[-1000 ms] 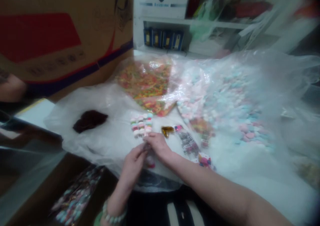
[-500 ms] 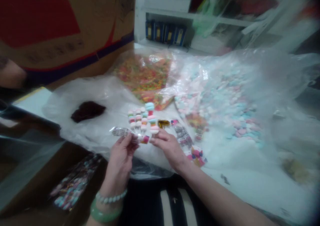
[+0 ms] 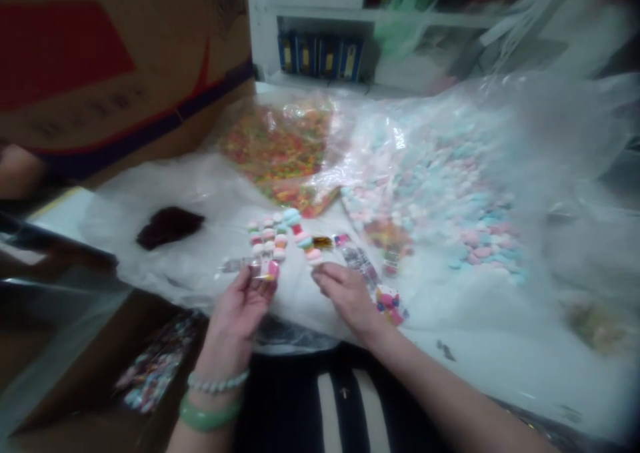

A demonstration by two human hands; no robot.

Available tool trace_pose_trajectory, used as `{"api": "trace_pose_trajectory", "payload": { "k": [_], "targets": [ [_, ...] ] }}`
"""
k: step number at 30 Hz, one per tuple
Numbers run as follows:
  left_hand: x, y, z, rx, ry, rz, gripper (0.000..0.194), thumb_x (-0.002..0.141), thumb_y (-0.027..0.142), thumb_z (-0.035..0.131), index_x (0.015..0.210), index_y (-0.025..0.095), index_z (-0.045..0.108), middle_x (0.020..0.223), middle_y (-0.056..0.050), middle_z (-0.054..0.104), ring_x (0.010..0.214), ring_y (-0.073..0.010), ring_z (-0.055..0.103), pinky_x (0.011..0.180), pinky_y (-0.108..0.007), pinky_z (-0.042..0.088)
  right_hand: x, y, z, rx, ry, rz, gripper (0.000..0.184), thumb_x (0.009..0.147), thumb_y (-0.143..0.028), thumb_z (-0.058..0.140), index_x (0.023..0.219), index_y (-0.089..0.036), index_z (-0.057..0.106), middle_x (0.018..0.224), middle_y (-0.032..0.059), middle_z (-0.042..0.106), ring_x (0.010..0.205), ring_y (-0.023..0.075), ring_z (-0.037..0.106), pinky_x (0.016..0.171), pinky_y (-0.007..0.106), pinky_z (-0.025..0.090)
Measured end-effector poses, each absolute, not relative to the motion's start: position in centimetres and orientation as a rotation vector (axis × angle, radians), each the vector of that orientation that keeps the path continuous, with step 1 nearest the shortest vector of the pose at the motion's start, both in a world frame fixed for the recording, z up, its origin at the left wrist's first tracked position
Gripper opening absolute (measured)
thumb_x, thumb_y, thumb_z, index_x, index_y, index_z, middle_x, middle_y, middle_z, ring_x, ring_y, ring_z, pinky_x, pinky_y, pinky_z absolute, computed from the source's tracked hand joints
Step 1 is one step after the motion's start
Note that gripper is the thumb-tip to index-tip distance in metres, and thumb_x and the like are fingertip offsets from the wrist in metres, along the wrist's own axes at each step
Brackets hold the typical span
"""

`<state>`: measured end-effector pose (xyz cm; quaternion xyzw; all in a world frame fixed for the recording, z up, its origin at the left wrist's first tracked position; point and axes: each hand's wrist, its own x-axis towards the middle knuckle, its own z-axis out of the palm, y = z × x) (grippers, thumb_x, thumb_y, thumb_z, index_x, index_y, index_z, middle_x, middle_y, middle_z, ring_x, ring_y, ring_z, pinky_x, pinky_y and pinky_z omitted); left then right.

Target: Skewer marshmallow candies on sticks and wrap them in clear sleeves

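Observation:
My left hand [image 3: 247,306] is closed on a small clear plastic bag [image 3: 265,270] with a pink and yellow print at its end. In my right hand [image 3: 345,293], thumb and fingers pinch the lower end of a marshmallow skewer [image 3: 305,243] with blue, red and pink pieces. Several more candy skewers [image 3: 267,239] lie side by side just beyond my left fingers. Right of the held skewer are a gold twist-tie bundle [image 3: 323,241] and flat printed bags [image 3: 360,263]. Blur hides finer detail.
A bag of orange-green gummies [image 3: 280,149] and a big bag of pastel marshmallows [image 3: 450,173] cover the table's back. A dark red heap [image 3: 170,227] sits left on plastic. Below left, a carton [image 3: 100,359] holds packed candy. Another person's hand [image 3: 20,171] shows far left.
My hands have moved apart. The skewer in my right hand has come away from the other skewers and the bag in my left hand. The view has shifted slightly.

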<state>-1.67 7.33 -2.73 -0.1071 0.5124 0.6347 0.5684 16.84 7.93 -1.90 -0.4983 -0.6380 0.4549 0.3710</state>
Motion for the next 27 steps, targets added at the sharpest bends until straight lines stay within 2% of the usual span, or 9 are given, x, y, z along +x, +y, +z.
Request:
{"api": "trace_pose_trajectory", "payload": {
  "k": [3,9,14,19,22,27],
  "targets": [
    [-3.0,7.4,-2.8,-0.299,1.123,1.492,0.025,0.097,0.015,0.043,0.08,0.014,0.061,0.071,-0.006,0.071,0.063,-0.0172,0.07,0.06,-0.032,0.058,19.0,6.2,-2.6,-1.293,-1.819,0.934,0.028,0.089,-0.027,0.051,0.064,-0.02,0.06,0.061,-0.001,0.057,0.061,0.0132,0.054,0.061,0.024,0.039],
    [-2.8,7.3,-2.6,-0.323,0.994,1.457,0.03,0.1,0.019,0.037,0.085,0.013,0.063,0.069,-0.005,0.071,0.059,-0.0154,0.068,0.06,-0.031,0.059,19.6,3.7,-3.8,-1.157,-1.968,0.552,0.024,0.095,-0.022,0.047,0.083,-0.019,0.067,0.07,0.003,0.066,0.066,0.0148,0.06,0.063,0.025,0.042],
    [-2.3,7.3,-2.3,-0.307,0.963,1.473,0.028,0.099,0.018,0.039,0.085,0.013,0.064,0.068,-0.004,0.07,0.057,-0.0143,0.067,0.061,-0.031,0.059,19.3,4.1,-3.4,-1.184,-2.122,0.222,0.027,0.095,-0.017,0.046,0.074,-0.019,0.064,0.06,0.0017,0.058,0.059,0.0144,0.053,0.057,0.027,0.036],
    [-2.2,7.3,-2.6,-0.262,1.044,1.654,0.019,0.093,0.01,0.05,0.078,0.013,0.062,0.068,-0.002,0.067,0.058,-0.0117,0.065,0.059,-0.024,0.058,19.6,3.9,-3.5,-1.071,-2.204,-0.168,0.023,0.091,-0.009,0.047,0.097,-0.014,0.068,0.059,0.0024,0.058,0.057,0.016,0.05,0.055,0.031,0.033],
    [-2.5,7.4,-2.6,-0.216,1.06,1.739,0.023,0.094,0.01,0.048,0.077,0.014,0.062,0.069,-0.002,0.068,0.058,-0.0118,0.066,0.06,-0.026,0.059,19.7,3.7,-3.8,-1.097,-2.141,-0.091,0.023,0.091,-0.009,0.047,0.097,-0.013,0.069,0.06,0.0035,0.059,0.058,0.0168,0.053,0.057,0.031,0.038],
    [-3.3,7.4,-2.9,-0.253,1.069,1.683,0.026,0.095,0.012,0.046,0.074,0.014,0.061,0.067,-0.002,0.068,0.06,-0.0132,0.067,0.063,-0.029,0.06,19.5,3.7,-3.8,-1.19,-1.943,0.288,0.02,0.094,-0.018,0.049,0.092,-0.018,0.07,0.071,0.0045,0.068,0.065,0.0164,0.062,0.061,0.027,0.046]
  ]
}}
